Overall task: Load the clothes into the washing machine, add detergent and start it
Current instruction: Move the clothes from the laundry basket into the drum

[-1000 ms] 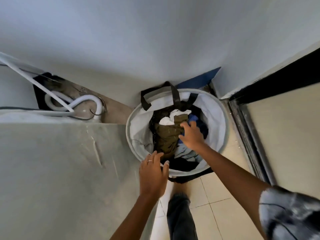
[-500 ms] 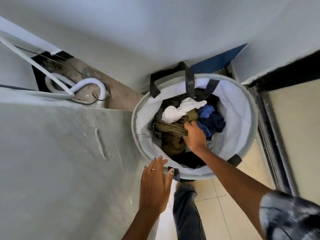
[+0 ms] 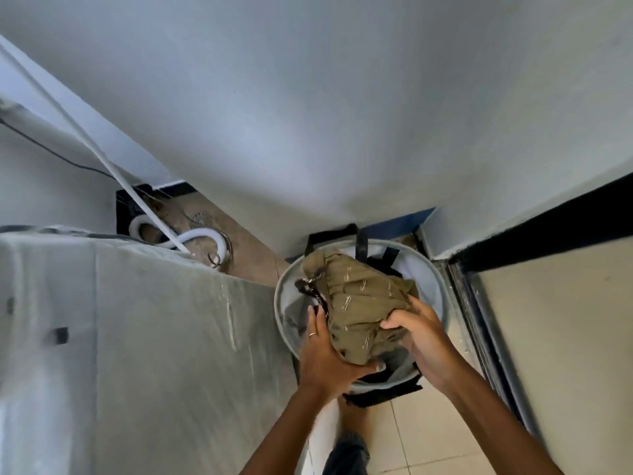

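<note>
An olive-green garment (image 3: 356, 299) with small pale marks is bunched up above the round white laundry basket (image 3: 440, 296). My left hand (image 3: 323, 354) grips its lower left side from underneath, thumb curled over the cloth. My right hand (image 3: 419, 337) grips its right side from above. A dark strip of fabric (image 3: 313, 293) hangs along the garment's left edge. The garment hides most of the basket's other contents. The washing machine (image 3: 137, 337), wrapped in a grey cover, fills the left of the view.
White hoses (image 3: 191, 236) and a floor drain lie behind the machine in the corner. The basket's black handles (image 3: 361, 248) stand at its far rim by the wall. A dark door frame (image 3: 486, 303) runs along the right. Beige tiles (image 3: 411, 440) and my leg are below.
My right hand has pulled the olive garment up out of the basket. My left hand has left the basket rim and taken hold of the garment too. The camera has tilted.
</note>
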